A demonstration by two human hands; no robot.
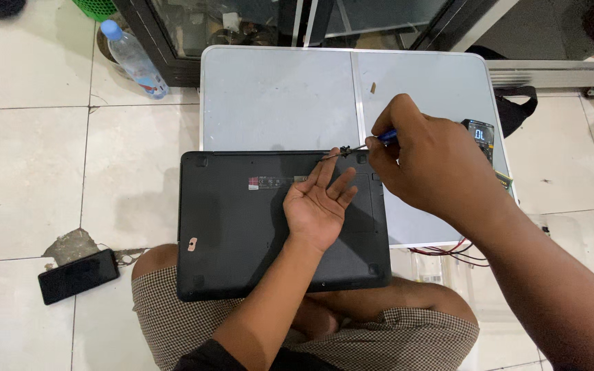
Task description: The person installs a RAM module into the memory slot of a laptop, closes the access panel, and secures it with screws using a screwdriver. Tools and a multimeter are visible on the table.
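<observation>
- The left hand point(319, 205) lies palm up, fingers loosely spread and holding nothing, on the upturned black laptop point(242, 227).
- Just beyond its fingertips, the right hand point(426, 159) pinches a blue-handled screwdriver point(364, 143), tip at the laptop's far edge.
- Behind the right hand, a multimeter point(481, 135) rests on the grey tabletop point(276, 96).

We see a black laptop point(242, 227) lying bottom-up, half on our lap and half on a low grey table point(276, 96). Our left hand point(317, 206) rests palm-up on its base, fingers loosely spread. Our right hand point(424, 161) grips a blue-handled screwdriver point(366, 143), tip at the laptop's far edge. A multimeter point(481, 134) sits at the table's right side, red wires point(448, 251) below. On the tiled floor: black phone point(78, 276), plastic water bottle point(134, 60).
</observation>
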